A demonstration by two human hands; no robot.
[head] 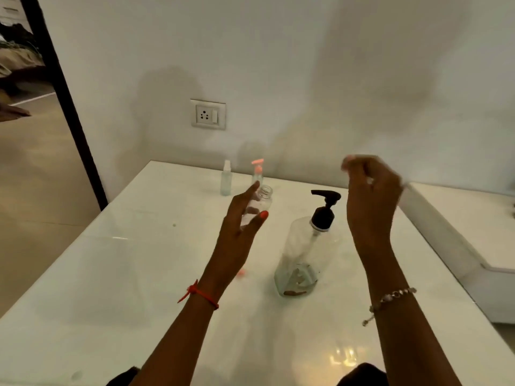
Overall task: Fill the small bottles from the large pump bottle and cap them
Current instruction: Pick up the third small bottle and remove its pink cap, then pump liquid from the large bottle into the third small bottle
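My left hand is raised over the white table and grips a small clear bottle with an open mouth, tilted slightly. Just to its right stands the large clear pump bottle with a black pump head; it holds only a little liquid at the bottom. My right hand hovers above and to the right of the pump, fingers curled and blurred; whether it holds anything is unclear. A small pink piece lies on the table beside my left wrist.
Two capped small bottles stand at the table's far edge: one with a white spray top, one with a pink pump. A wall socket is behind them. A dark door frame is at left, a white ledge at right.
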